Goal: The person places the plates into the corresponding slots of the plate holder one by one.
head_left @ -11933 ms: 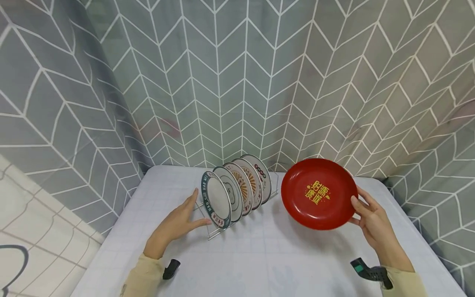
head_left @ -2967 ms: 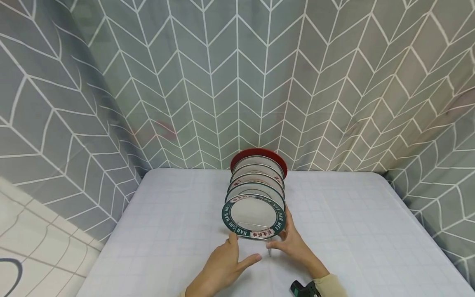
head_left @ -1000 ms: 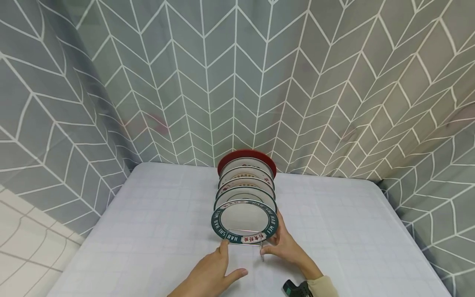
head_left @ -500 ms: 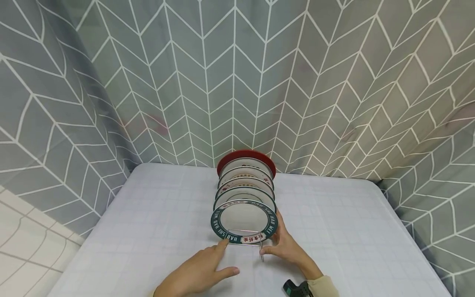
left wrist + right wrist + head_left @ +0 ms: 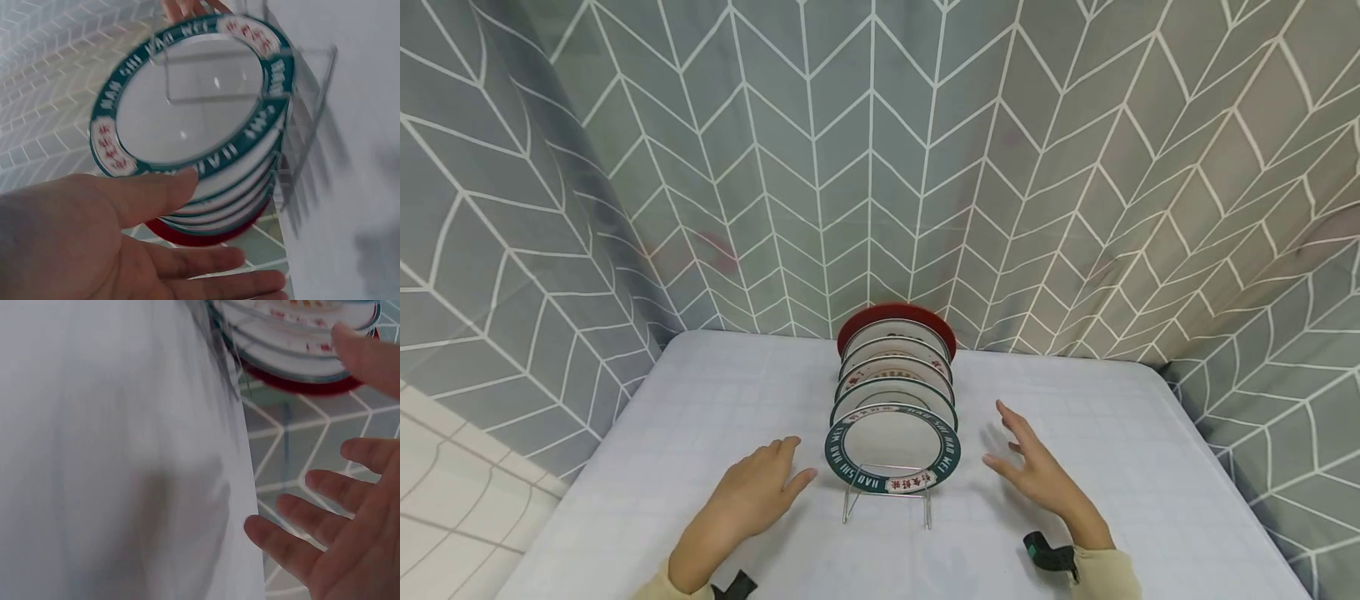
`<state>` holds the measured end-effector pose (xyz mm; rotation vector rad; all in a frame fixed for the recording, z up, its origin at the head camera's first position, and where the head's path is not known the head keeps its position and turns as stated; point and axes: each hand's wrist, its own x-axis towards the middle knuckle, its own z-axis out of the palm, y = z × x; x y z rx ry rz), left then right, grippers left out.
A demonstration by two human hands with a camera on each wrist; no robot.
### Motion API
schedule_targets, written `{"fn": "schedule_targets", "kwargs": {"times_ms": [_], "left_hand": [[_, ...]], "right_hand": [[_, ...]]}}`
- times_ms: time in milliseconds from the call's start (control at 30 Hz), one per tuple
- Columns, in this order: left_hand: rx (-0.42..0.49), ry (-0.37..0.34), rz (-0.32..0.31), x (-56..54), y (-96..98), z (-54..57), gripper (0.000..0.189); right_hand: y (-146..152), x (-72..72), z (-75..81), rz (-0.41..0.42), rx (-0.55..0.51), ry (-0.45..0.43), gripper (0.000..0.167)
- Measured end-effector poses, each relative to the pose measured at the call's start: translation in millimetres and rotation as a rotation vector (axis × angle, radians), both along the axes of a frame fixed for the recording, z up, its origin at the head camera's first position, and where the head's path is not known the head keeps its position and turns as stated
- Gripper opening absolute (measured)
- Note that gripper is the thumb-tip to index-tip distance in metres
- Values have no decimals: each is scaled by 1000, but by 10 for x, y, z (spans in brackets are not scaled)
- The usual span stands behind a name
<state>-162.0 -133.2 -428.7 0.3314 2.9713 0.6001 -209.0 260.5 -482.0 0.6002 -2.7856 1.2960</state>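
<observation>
A wire dish rack point(image 5: 887, 497) stands mid-table with several plates upright in a row, facing the camera. The front plate point(image 5: 892, 450) has a dark green rim with white lettering and a red-printed label. White patterned plates point(image 5: 895, 398) line up behind it, and the red plate point(image 5: 897, 313) is at the very back. My left hand point(image 5: 748, 492) is apart from the rack on its left, fingers extended, holding nothing. To the right of the plates my right hand point(image 5: 1037, 467) hovers with spread, relaxed fingers, also holding nothing. In the left wrist view the left thumb overlaps the green rim point(image 5: 250, 134).
A white cloth covers the table point(image 5: 1075, 417). Grey curtains point(image 5: 880, 167) with white chevron lines hang behind and on both sides, close behind the red plate. A black strap device point(image 5: 1051, 554) is on the right wrist.
Earlier the red plate was in my right hand; it now stands at the back of the rack, which has been turned to face me. Both hands have just let go and moved outward.
</observation>
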Motion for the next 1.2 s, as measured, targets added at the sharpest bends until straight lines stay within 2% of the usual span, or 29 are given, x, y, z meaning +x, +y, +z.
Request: {"fn": "schedule_targets", "kwargs": {"times_ms": [133,233,333,467,733,867,1000,1100,1200], "left_hand": [[5,42,8,-90,-64,-95,55],[15,56,18,-165,-94,-188,57],[32,33,29,-242,-129,-281,63],[73,-15,36,-314,-172,-364,71],[102,50,22,-358,-197,-446,73],[95,55,30,-376,-211,-465,74],[88,57,39,-410,-215,-528,75],[68,108,43,-446,-191,-596,75],[39,188,36,-491,-156,-665,73]], "right_hand": [[88,-27,-27,-76,102,97,76],[117,-41,-63,-107,189,135,73],[122,-44,-88,-122,266,131,72],[120,-41,-100,-136,312,121,71],[134,-36,-133,-147,336,132,69],[129,-50,-152,-144,338,137,68],[153,-67,-142,-138,338,150,67],[204,-71,-133,-139,334,168,66],[266,-65,-135,-154,320,187,65]]}}
